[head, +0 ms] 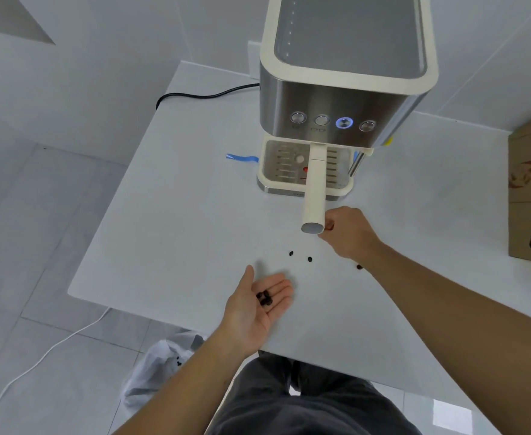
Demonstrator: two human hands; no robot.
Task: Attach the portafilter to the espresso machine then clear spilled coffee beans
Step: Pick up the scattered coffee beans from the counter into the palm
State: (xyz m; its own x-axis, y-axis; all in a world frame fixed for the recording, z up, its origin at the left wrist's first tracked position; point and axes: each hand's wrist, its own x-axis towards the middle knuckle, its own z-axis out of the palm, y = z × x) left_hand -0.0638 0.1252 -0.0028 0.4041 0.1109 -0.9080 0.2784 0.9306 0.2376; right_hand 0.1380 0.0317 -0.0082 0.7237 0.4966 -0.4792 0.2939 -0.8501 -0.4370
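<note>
So the portafilter [314,186] is already locked into the espresso machine [336,98], cream handle sticking straight out over the drip tray [284,166] toward the person. One button on the front panel glows blue [344,123].

Left hand [257,306] is held palm up, fingers loosely spread, over the white counter [163,215] near its front edge. A small cluster of coffee beans [264,298] sits in the cupped palm, so it's carrying, not gripping.

Right hand [348,232] is just beside the end of the portafilter handle, fingers curled in close together. There's something dark between the fingertips that looks like a bean, but it's too small to be sure, so I can't tell if the pinch is actually holding anything.

Loose beans on the counter: two [291,253] [310,259] lie between the hands, closer to the right hand, and another one [359,267] is right at the right wrist.

A white plastic bag [160,365] sits on the floor below the counter edge with a few dark specks in it. Cardboard box [530,196] at the far right.
</note>
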